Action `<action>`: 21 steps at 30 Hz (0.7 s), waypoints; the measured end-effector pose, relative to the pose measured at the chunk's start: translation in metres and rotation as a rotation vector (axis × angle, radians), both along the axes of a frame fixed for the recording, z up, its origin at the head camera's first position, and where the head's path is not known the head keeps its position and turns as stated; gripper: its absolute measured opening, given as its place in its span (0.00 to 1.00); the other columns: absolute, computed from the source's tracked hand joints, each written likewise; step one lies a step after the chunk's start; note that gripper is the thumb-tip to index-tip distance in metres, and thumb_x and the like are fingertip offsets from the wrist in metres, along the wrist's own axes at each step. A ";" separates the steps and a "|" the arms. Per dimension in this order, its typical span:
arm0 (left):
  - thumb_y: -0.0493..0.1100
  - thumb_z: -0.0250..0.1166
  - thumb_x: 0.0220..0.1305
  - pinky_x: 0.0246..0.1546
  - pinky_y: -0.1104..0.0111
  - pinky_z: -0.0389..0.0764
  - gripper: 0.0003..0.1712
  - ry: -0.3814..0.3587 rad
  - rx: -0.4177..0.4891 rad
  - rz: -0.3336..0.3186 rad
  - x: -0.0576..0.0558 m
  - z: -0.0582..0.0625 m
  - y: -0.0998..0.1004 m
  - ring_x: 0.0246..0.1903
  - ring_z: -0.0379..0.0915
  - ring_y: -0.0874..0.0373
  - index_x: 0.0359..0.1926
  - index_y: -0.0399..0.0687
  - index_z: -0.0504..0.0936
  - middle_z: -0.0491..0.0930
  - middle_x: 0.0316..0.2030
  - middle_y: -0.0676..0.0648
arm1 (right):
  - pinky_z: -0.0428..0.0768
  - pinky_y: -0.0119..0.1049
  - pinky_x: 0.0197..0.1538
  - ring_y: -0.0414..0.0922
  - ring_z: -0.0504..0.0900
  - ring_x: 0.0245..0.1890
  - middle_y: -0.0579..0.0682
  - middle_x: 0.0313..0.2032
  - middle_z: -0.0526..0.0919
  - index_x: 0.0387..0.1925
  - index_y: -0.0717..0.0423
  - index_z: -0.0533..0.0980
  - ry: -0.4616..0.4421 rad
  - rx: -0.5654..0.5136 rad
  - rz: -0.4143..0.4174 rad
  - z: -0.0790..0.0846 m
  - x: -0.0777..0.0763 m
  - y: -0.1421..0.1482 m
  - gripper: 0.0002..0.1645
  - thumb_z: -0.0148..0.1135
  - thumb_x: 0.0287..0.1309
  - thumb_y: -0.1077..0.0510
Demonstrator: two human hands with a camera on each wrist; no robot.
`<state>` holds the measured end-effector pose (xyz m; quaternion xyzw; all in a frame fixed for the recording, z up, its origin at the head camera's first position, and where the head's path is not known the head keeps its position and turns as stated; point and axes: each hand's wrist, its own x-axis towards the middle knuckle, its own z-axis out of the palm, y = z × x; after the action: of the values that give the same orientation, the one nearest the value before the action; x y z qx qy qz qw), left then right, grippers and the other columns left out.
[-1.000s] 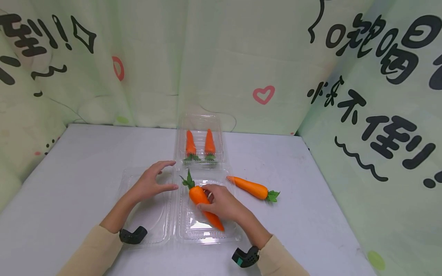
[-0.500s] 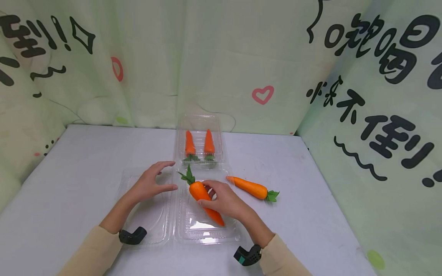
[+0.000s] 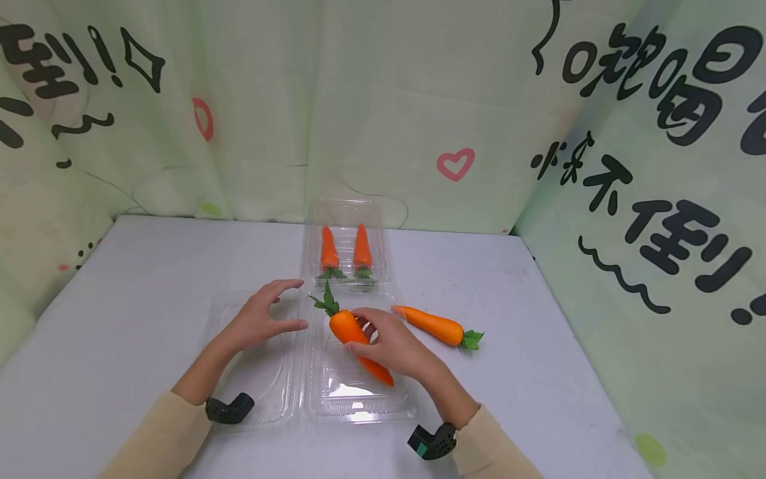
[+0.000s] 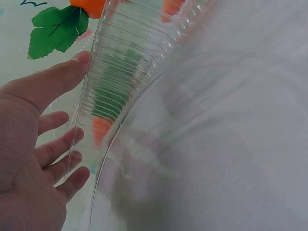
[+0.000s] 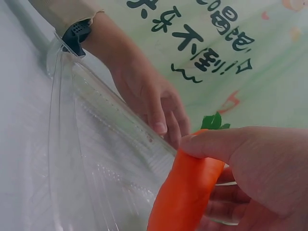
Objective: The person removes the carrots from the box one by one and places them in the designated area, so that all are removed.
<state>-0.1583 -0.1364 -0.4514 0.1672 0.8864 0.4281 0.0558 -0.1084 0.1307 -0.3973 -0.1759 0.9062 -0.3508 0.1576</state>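
My right hand grips an orange carrot with green leaves, tilted above the tray half of an open clear plastic box. In the right wrist view, the thumb lies along the held carrot while the fingers reach round its far side. My left hand is spread at the seam between the box's lid and tray, holding nothing. The left wrist view shows that left hand with thumb and fingers apart beside the clear plastic edge; whether the fingertips touch it I cannot tell.
A second carrot lies on the white table right of the box. Behind stands another clear box with two carrots, one being the left carrot, leaves toward me. Printed curtains enclose the table's back and sides.
My right hand has shifted slightly away from me and to the right with the carrot, whose tip has moved off the tray's near part. The left hand has stayed in place.
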 end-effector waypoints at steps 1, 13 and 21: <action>0.52 0.74 0.52 0.62 0.46 0.72 0.45 -0.001 0.000 0.000 0.000 0.000 0.000 0.66 0.62 0.42 0.69 0.52 0.65 0.64 0.69 0.43 | 0.79 0.29 0.44 0.44 0.77 0.45 0.43 0.46 0.79 0.62 0.49 0.71 0.005 0.001 -0.001 0.000 0.000 0.000 0.31 0.65 0.59 0.46; 0.51 0.74 0.52 0.62 0.45 0.71 0.45 0.003 0.009 -0.002 -0.001 0.000 0.000 0.66 0.61 0.42 0.69 0.50 0.65 0.64 0.69 0.42 | 0.79 0.31 0.43 0.41 0.75 0.42 0.42 0.44 0.80 0.61 0.49 0.72 0.051 -0.014 -0.009 0.005 -0.001 0.006 0.30 0.66 0.58 0.47; 0.52 0.74 0.52 0.62 0.45 0.72 0.46 -0.007 -0.001 0.002 -0.001 -0.001 0.001 0.66 0.61 0.42 0.69 0.49 0.65 0.64 0.69 0.42 | 0.79 0.32 0.42 0.43 0.76 0.43 0.42 0.44 0.79 0.60 0.47 0.72 0.045 -0.043 -0.042 0.008 -0.001 0.013 0.30 0.67 0.57 0.47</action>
<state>-0.1589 -0.1355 -0.4519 0.1648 0.8865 0.4285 0.0582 -0.1090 0.1436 -0.3895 -0.1682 0.9053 -0.3693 0.1259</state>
